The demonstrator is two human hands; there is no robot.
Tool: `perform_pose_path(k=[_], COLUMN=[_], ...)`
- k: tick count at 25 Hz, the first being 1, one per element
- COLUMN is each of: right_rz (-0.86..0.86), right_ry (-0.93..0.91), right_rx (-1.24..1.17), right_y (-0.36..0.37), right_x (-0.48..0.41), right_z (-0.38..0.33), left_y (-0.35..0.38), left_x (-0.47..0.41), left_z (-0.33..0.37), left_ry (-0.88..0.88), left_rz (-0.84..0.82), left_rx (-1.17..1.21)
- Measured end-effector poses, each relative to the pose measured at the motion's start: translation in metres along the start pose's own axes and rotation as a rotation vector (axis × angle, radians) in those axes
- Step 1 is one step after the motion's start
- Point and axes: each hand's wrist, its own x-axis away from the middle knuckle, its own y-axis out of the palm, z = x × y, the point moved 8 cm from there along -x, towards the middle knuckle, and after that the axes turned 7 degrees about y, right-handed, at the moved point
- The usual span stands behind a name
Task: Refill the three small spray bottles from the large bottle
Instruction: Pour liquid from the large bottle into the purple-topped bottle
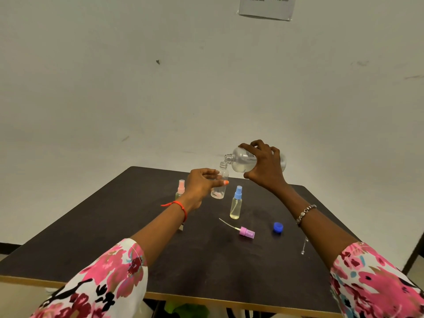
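My right hand (266,167) grips the large clear bottle (243,160), tipped on its side with its open neck pointing left. Its mouth sits just above the open neck of a small clear spray bottle (219,187), uncapped and lifted off the table in my left hand (202,187). A little liquid shows at that small bottle's base. A blue-capped spray bottle (236,204) stands upright on the dark table (160,260), holding pale liquid. A pink-capped spray bottle (180,189) stands behind my left wrist, partly hidden.
A purple spray pump (246,232) with its dip tube lies on the table in front of the blue-capped bottle. A blue screw cap (278,227) rests to its right. A white wall with a taped paper sheet (266,6) stands behind the table.
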Motion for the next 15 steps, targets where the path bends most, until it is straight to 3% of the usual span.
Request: perform_pose_path(k=[15], right_rz=[0.007], right_ry=[0.003], right_rx=[0.003], right_y=[-0.0028], right_x=[0.0054], right_z=[-0.0020], left_y=[-0.0002], left_x=[0.0046], left_z=[-0.0024], left_ry=[-0.016], left_rz=[0.001], left_rx=[0.001])
